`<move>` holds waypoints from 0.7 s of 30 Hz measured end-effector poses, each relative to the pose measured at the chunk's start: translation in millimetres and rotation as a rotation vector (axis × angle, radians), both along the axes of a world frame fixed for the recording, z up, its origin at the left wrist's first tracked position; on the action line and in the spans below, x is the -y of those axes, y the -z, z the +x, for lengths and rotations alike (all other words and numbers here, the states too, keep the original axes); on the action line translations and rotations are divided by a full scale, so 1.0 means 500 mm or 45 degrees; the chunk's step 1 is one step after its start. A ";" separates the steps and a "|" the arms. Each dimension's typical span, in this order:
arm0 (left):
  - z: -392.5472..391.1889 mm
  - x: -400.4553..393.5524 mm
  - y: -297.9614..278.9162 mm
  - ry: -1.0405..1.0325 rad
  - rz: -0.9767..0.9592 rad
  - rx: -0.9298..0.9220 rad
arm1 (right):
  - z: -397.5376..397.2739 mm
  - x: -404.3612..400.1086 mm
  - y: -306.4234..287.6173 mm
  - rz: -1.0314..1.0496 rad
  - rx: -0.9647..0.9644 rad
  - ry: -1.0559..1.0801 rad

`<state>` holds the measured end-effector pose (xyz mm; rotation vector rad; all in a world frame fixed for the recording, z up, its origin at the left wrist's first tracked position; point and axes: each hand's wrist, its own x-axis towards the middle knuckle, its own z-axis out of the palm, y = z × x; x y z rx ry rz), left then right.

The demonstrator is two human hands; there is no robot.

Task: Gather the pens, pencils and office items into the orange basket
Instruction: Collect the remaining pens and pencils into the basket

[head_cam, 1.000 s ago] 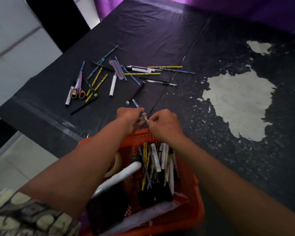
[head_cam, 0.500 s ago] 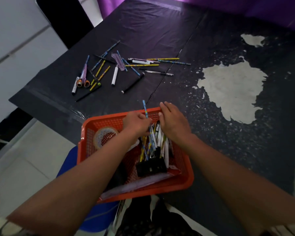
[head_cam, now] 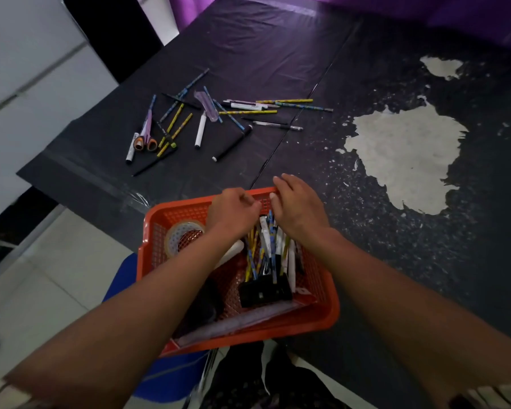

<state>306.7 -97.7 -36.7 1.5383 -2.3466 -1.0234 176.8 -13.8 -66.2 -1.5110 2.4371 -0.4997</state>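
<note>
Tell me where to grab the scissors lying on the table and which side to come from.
Take the scissors by the orange handle loops, the end nearest the basket. Come from above on that near side: the loops offer more to hold than the thin purple blades pointing away. A white marker lies close on their left and pencils on their right, so a narrow pinch seems safest.

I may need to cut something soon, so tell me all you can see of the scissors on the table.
The scissors lie flat on the black table cover, at the left end of the scattered pens, beyond the orange basket. Two orange finger loops point toward the person; the blades, closed and purplish as if sheathed, point away. They appear to touch a white marker on their left. Neither hand touches them.
</note>
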 end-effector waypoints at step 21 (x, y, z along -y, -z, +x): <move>0.055 0.371 0.166 0.308 -0.360 0.243 | 0.001 0.422 0.034 0.192 0.341 0.581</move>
